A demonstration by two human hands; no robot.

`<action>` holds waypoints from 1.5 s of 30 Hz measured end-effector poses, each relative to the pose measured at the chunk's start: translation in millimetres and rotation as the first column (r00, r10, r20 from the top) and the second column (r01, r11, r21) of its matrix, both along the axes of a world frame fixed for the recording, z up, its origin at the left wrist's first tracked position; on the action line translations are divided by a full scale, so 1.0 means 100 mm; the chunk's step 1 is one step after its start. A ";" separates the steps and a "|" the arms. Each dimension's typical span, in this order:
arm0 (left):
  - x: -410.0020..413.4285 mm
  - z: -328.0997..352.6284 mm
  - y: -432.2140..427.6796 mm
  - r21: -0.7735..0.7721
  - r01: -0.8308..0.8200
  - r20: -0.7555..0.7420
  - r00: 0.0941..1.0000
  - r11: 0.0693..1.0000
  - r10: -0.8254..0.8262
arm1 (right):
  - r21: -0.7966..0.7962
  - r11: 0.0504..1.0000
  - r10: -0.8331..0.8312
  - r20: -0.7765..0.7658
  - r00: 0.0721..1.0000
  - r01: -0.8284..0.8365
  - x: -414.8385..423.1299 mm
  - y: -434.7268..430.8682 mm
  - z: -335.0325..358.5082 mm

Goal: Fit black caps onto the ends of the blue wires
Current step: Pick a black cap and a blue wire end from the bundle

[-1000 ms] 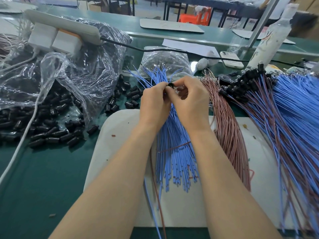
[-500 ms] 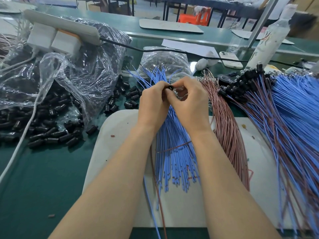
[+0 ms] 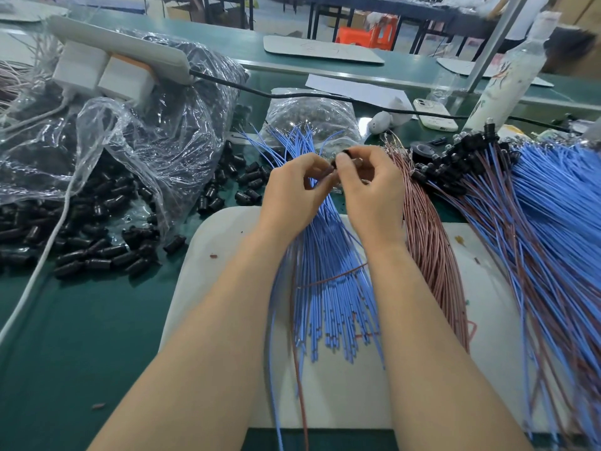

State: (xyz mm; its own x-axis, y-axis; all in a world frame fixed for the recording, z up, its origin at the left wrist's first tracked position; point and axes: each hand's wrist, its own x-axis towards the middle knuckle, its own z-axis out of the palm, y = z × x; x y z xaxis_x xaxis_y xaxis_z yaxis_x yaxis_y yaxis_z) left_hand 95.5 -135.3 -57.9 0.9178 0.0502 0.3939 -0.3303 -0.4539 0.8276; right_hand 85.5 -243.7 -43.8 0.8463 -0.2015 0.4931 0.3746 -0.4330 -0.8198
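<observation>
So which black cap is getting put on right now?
Find the white mat with the blue wires fanned across it. At their far end the left hand and right hand meet fingertip to fingertip, pinching one black cap. It alone is lifted up; the other loose caps lie on the green table.

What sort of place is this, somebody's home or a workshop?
Probably a factory assembly line: bundles of blue wires lie on a white mat, black caps spill from a clear plastic bag, and long green benches run behind.
</observation>
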 end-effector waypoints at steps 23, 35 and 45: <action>-0.05 0.07 -0.05 -0.250 0.124 -0.146 0.976 0.960 -0.164 | 0.463 0.878 0.235 -0.190 0.953 -0.124 0.07 -0.01 -0.09; -0.01 0.05 -0.01 -0.219 0.144 -0.140 0.974 0.965 -0.177 | 0.431 0.897 0.215 -0.228 0.950 -0.099 0.08 0.01 -0.08; 0.00 0.03 0.01 -0.168 0.126 -0.163 0.975 0.978 -0.154 | 0.494 0.868 0.144 -0.164 0.976 -0.045 0.06 -0.06 -0.02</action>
